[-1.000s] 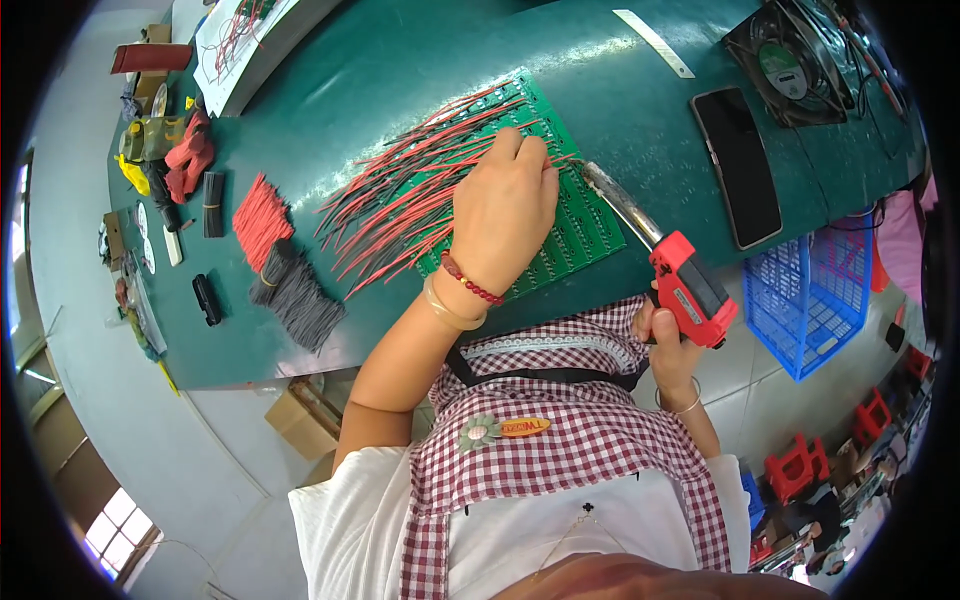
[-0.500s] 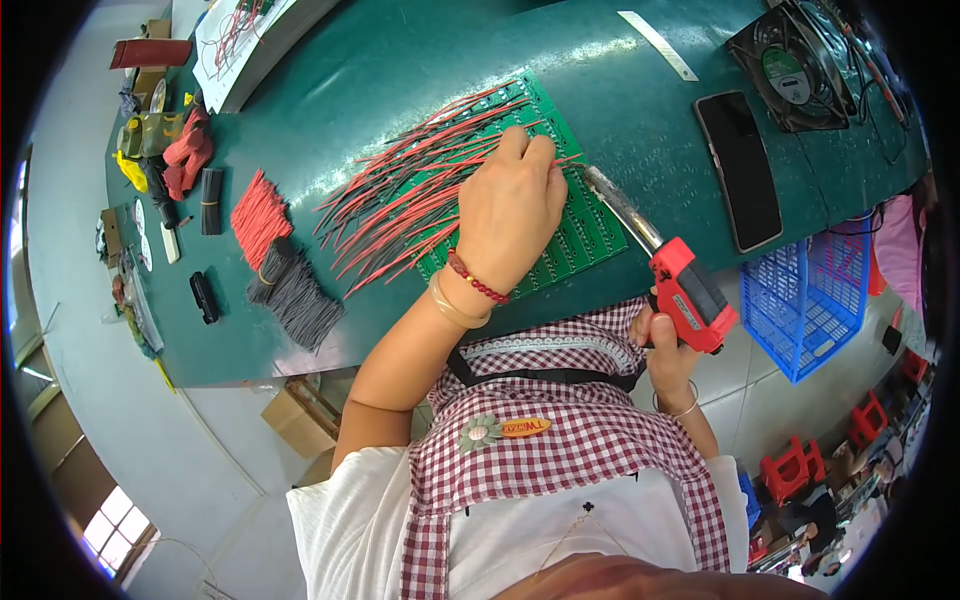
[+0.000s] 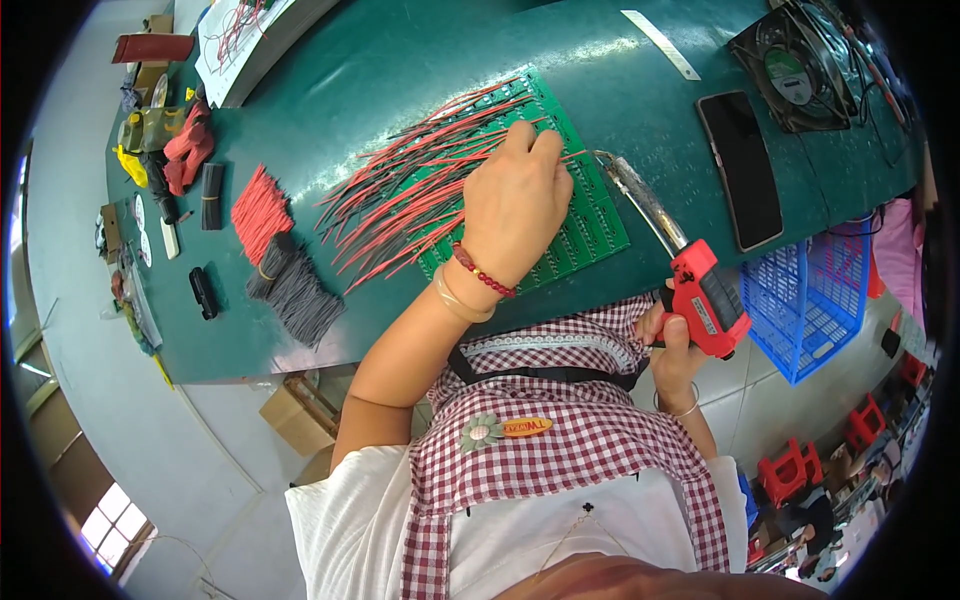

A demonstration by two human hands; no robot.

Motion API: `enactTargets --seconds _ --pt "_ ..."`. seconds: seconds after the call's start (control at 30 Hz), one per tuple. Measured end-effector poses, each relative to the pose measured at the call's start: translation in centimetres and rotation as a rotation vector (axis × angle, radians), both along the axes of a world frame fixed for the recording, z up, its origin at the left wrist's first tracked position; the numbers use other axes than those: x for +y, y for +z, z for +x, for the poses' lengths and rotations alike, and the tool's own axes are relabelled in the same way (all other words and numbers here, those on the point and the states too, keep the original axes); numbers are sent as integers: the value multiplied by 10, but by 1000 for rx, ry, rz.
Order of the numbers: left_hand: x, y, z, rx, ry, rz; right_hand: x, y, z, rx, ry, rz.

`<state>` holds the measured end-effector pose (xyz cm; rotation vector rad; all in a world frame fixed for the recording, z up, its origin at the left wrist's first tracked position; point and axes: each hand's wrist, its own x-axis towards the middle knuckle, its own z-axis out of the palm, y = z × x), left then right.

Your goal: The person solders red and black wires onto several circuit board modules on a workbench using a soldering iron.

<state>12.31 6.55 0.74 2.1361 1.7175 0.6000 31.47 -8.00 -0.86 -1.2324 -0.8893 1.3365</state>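
Note:
A green circuit board [image 3: 602, 238] lies on the table, with many red and black wires [image 3: 385, 195] fanned out leftward across it. My left hand [image 3: 515, 205] is above the board, its fingers pinched on a red wire [image 3: 575, 156] whose end pokes out to the right. In my right hand [image 3: 675, 350], near the table's front edge, is a red and black soldering gun [image 3: 700, 295] gripped by its handle. Its metal barrel slants up and left, and the thin tip is close to the wire's end; I cannot tell whether they touch.
Bundles of red wires [image 3: 260, 215] and dark grey wires [image 3: 300, 300] lie left of the board on the green table [image 3: 420, 50]. To the right are a phone [image 3: 740, 170], a black fan [image 3: 795, 70] and a metal strip [image 3: 660, 43]. A blue basket [image 3: 805, 300] stands below the edge.
The soldering gun has shifted a little to the right, its tip now slightly higher. My left hand has edged right, still pinching the red wire.

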Motion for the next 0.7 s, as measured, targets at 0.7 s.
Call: enactTargets --seconds 0.7 --pt "-2 0 -6 -17 -17 47 -4 -3 0 -58 9 -50"
